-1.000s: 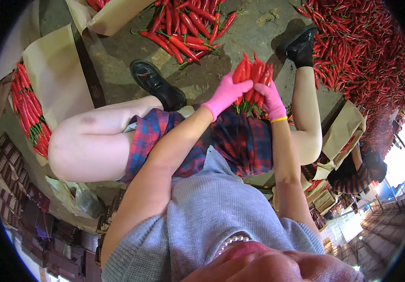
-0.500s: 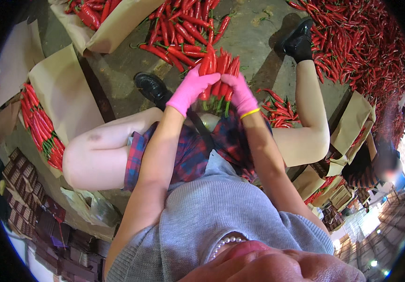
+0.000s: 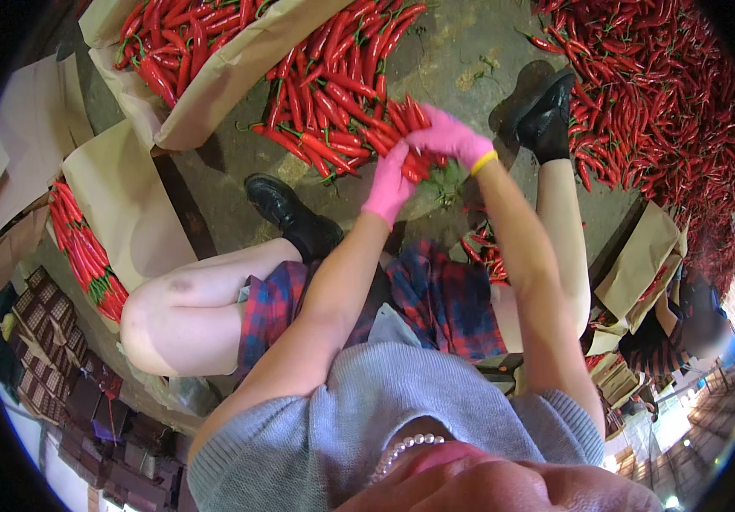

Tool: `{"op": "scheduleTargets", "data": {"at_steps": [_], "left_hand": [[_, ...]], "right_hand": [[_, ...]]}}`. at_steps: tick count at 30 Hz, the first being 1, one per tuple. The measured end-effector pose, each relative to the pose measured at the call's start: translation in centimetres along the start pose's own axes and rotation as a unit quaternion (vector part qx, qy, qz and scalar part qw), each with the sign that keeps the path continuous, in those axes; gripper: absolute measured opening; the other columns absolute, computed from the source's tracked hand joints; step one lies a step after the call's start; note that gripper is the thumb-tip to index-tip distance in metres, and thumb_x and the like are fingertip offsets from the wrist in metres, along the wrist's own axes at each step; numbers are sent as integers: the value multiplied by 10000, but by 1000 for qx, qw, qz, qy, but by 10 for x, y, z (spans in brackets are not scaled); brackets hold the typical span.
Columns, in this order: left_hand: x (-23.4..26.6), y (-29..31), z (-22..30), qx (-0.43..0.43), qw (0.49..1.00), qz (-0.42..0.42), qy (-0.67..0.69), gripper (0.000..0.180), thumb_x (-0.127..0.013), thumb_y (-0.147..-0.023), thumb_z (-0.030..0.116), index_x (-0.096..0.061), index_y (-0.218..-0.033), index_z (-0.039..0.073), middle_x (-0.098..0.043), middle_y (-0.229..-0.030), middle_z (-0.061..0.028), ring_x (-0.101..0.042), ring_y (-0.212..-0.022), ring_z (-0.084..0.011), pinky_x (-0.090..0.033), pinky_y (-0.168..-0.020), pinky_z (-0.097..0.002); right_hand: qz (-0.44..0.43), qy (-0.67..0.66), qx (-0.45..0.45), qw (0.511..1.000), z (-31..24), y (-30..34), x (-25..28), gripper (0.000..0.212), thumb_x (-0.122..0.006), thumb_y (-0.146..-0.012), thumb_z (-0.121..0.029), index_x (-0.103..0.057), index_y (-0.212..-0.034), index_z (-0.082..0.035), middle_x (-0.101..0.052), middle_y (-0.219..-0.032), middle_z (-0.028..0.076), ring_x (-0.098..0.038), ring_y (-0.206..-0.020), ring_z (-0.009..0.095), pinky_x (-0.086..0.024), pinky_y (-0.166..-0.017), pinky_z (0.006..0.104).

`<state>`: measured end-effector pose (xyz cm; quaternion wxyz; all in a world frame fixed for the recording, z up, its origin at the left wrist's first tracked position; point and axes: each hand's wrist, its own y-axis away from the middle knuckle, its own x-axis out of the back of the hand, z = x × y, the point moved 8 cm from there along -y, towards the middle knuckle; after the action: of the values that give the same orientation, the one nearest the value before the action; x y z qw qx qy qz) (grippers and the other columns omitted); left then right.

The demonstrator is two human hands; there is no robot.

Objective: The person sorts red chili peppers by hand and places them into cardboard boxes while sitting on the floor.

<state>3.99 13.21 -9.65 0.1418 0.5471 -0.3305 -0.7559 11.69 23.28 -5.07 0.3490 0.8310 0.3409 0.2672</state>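
Both my hands wear pink gloves and are closed round one bunch of red chili peppers (image 3: 405,113). My left hand (image 3: 389,181) grips it from the near left side, close to the lower peppers. From the right, my right hand (image 3: 457,139), with a yellow band at its wrist, wraps over the bunch; some of its fingers are hidden by peppers. The bunch is at the right edge of a loose pile of red chili peppers (image 3: 333,102) on the floor. Whether the bunch touches that pile I cannot tell.
A paper-lined box of chili peppers (image 3: 205,90) stands far left. A large heap of peppers (image 3: 666,102) covers the far right. Neatly laid peppers (image 3: 86,247) lie beyond my left knee. Another person (image 3: 662,333) is at the right. My black shoes (image 3: 546,115) flank the work area.
My hands have moved forward with the bunch toward the loose pile. The peppers are now tilted, and my right hand has come over them from the far right.
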Motion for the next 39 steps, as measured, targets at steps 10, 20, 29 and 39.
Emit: {"op": "scheduleTargets", "data": {"at_steps": [10, 20, 29, 39], "left_hand": [[-6, 63, -8, 44, 990, -23, -132, 368, -563, -967, 95, -507, -1322, 17, -617, -1237, -107, -629, -1092, -230, -513, -961, -401], [-77, 1, 119, -147, 986, -73, -15, 391, -529, -1004, 197, -506, -1327, -22, -588, -1312, -133, -602, -1172, -231, -466, -1048, -409], [-46, 39, 60, 17, 978, -54, -200, 496, -622, -925, 187, -492, -1369, 10, -610, -1295, -111, -629, -1129, -229, -519, -980, -407], [-18, 70, 36, 120, 934, -60, -330, 474, -622, -944, 141, -466, -1386, 66, -608, -1285, -98, -627, -1121, -223, -526, -968, -414]], "right_hand": [[83, -310, 67, 945, 50, 75, -46, 673, -751, -770, -184, -475, -1372, -64, -648, -1138, 83, -610, -1004, 171, -503, -903, 344], [-57, -151, 165, 973, -129, -21, 14, 524, -717, -786, -186, -558, -1269, -58, -658, -994, 4, -583, -850, 78, -495, -739, 247], [30, -435, 136, 890, -29, 66, -22, 658, -690, -829, -65, -429, -1432, -34, -608, -1288, 67, -579, -1140, 161, -458, -1019, 332], [97, -615, 101, 776, 30, 102, -92, 484, -688, -851, -123, -531, -1296, -18, -647, -1177, 85, -633, -1039, 198, -518, -923, 366]]}}
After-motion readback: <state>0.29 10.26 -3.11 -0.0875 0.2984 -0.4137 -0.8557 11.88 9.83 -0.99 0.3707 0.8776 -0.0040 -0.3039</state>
